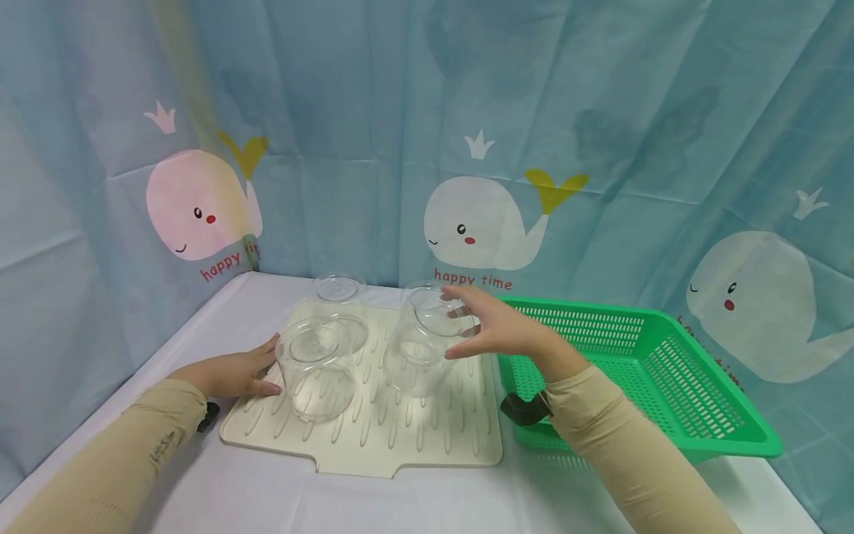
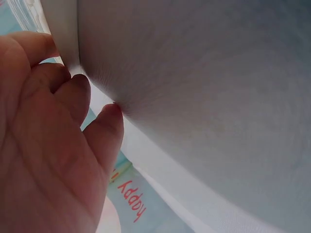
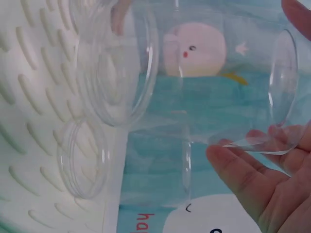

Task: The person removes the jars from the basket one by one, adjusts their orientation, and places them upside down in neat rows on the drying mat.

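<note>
Several clear cups stand upside down on a cream ridged drying mat (image 1: 363,452). With thumb and fingers spread about its upper end, my right hand (image 1: 490,322) holds a clear cup (image 3: 284,80) at the mat's right half. That cup's rim is low, close over the ridges. My left hand (image 1: 236,371) lies at the mat's left edge, its fingers loosely bent and holding nothing. Its thumb reaches onto the mat beside the front left cup (image 1: 323,389). Behind that one is another clear cup (image 1: 339,289), partly overlapped by it in the head view.
A green plastic basket (image 1: 763,437) with slotted walls stands to the right, under my right forearm. White cloth (image 1: 400,508) covers the table. Behind it hangs a blue curtain (image 1: 360,215) with whale prints.
</note>
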`<act>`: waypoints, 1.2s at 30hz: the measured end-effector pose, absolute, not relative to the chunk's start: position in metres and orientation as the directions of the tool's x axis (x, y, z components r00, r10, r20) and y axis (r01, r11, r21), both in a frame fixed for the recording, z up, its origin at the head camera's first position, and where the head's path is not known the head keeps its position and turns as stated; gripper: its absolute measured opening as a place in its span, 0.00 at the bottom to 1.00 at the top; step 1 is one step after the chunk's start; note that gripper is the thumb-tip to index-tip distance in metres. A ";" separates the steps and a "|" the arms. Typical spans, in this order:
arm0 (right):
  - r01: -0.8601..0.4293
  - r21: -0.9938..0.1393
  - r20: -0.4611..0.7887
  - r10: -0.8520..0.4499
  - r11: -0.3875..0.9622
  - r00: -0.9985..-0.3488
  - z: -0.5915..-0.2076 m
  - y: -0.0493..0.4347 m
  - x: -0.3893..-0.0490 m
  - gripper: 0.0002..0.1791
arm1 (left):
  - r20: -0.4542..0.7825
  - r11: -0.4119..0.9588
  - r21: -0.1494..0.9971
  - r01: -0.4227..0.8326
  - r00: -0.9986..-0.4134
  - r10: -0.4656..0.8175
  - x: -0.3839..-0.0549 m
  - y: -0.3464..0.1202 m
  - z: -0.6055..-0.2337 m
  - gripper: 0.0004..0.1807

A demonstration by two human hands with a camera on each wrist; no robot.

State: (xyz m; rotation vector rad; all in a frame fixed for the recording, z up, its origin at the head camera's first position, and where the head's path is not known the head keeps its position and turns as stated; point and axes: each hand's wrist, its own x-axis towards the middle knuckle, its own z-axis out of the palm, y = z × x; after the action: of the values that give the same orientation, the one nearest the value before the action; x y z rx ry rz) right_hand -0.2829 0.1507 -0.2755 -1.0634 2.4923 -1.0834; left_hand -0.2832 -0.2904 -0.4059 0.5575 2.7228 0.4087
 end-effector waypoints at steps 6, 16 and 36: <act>-0.511 -0.641 -0.006 -0.670 0.572 -0.742 -0.281 0.138 -0.283 0.54 | -0.269 0.890 0.324 0.319 -0.871 0.411 -0.282 -0.290 -0.405 0.58; -0.499 -0.553 -0.133 -0.662 0.667 -0.738 -0.294 0.128 -0.282 0.58 | -0.281 0.891 0.341 0.300 -0.872 0.402 -0.280 -0.286 -0.406 0.58; -0.521 -0.577 -0.165 -0.715 0.629 -0.680 -0.303 0.130 -0.282 0.59 | -0.261 0.890 0.320 0.326 -0.872 0.413 -0.282 -0.286 -0.409 0.58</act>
State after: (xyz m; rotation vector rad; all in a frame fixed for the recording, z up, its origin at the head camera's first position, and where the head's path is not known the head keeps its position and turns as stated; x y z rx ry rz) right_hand -0.2822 0.1297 -0.3031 -0.9832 2.4733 -0.7022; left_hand -0.2824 -0.2865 -0.4088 0.5498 2.7331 0.3826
